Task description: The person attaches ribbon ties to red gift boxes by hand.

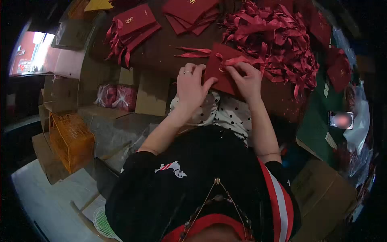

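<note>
A flat dark red paper piece (221, 80) with a bit of gold print lies in front of me at the table's near edge. My left hand (191, 84), a ring on one finger, rests at its left side with fingers stretched out and the thumb on the piece. On the right, my right hand (248, 78) has its fingers closed on a red ribbon (240, 60) that crosses the top of the piece. A loose ribbon end (191, 52) trails off to the left on the table. What lies under my right fingers is partly hidden.
A big heap of red ribbons (274, 36) covers the table's right. Stacks of red pieces (133, 20) and more red pieces (191, 14) lie at the back. A phone (341, 119) rests on a green surface at right. Cardboard boxes and an orange crate (72, 139) stand left.
</note>
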A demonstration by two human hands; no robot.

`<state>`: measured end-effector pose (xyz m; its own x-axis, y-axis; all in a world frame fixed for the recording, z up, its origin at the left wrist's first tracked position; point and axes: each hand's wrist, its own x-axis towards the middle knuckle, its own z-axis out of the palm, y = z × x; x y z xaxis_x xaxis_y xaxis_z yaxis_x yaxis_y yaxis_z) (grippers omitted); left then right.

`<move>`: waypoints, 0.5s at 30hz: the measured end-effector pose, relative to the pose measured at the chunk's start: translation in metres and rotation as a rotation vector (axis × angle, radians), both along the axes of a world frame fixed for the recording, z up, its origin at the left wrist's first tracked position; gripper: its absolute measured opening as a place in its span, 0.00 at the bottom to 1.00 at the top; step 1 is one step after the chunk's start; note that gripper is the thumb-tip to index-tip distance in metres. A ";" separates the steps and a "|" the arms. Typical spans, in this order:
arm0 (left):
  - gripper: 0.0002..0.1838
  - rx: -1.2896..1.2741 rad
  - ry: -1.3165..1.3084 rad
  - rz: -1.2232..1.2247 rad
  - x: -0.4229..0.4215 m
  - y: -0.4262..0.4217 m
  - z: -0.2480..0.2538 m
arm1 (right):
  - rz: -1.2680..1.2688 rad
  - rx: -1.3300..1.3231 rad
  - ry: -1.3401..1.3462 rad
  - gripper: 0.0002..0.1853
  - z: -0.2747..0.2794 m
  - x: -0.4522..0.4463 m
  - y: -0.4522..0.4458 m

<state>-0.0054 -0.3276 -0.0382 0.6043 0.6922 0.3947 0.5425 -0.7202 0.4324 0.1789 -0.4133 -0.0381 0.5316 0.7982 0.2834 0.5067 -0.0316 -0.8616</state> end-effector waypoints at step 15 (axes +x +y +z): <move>0.27 -0.067 0.016 0.044 0.004 -0.004 0.002 | 0.061 -0.018 0.183 0.15 0.001 -0.001 0.010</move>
<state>-0.0012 -0.3316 -0.0365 0.5785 0.7428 0.3371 0.5806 -0.6652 0.4695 0.1779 -0.4030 -0.0370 0.5231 0.8348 0.1715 0.3431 -0.0220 -0.9390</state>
